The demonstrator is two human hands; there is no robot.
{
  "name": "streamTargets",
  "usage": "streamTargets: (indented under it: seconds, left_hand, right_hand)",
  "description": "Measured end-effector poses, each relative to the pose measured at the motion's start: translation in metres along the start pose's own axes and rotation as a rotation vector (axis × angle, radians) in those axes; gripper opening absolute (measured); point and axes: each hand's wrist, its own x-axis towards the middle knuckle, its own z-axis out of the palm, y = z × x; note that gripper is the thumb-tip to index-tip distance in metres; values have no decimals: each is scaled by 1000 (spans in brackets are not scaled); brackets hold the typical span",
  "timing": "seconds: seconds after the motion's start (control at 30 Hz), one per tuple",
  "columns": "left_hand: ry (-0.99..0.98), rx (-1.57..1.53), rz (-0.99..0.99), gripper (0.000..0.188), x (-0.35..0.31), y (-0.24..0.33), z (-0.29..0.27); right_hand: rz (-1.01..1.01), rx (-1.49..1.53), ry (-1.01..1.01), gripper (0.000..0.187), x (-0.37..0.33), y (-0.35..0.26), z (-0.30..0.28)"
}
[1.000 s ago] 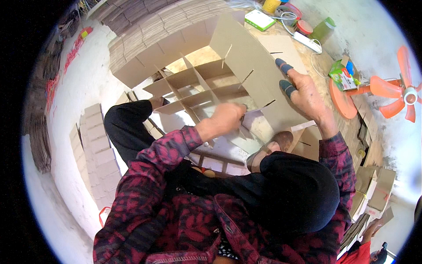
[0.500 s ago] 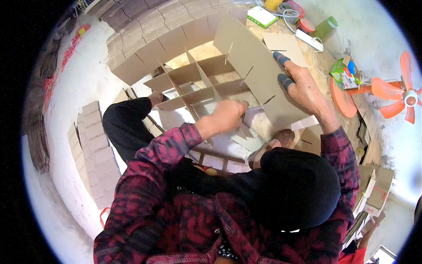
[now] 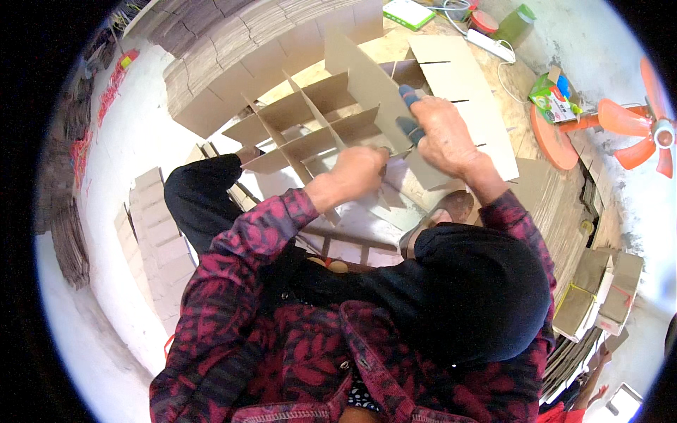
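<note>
A cardboard divider grid (image 3: 321, 130), built of crossed slotted strips, sits in front of me between my knees. Along its right side stands a wider cardboard panel (image 3: 370, 88), meshed with the ends of the cross strips. My right hand (image 3: 448, 137), two fingers wearing dark finger covers, grips this panel from its right face. My left hand (image 3: 352, 176) is closed at the near end of the grid, by the panel's lower corner. It pinches a cardboard strip there, though motion blur softens its fingertips.
Stacked cardboard sheets (image 3: 233, 49) stand beyond the grid. A slotted sheet (image 3: 472, 99) lies on the wooden surface at right. Farther right are an orange fan (image 3: 656, 130), a power strip (image 3: 490, 46) and cardboard boxes (image 3: 585, 292). Divider pieces (image 3: 159, 233) lie at left.
The panel has shifted left and tipped more upright against the strips, with my right hand moving left along with it. The slotted sheet behind it shows more. My left hand has moved slightly left.
</note>
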Motion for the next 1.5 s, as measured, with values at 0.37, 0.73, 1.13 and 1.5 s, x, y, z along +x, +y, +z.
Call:
streamTargets:
  seconds: [0.37, 0.73, 1.13, 1.5]
  left_hand:
    - [82, 39, 7, 12, 2, -12, 5]
    - [299, 172, 136, 37, 27, 13, -60]
    - [296, -38, 225, 28, 61, -12, -25]
    - [-10, -35, 102, 17, 82, 42, 26]
  right_hand:
    - [154, -3, 624, 30, -29, 112, 48]
    - [558, 345, 353, 49, -43, 200, 33]
    - [312, 624, 567, 23, -73, 155, -45]
    - [87, 418, 397, 34, -31, 98, -58]
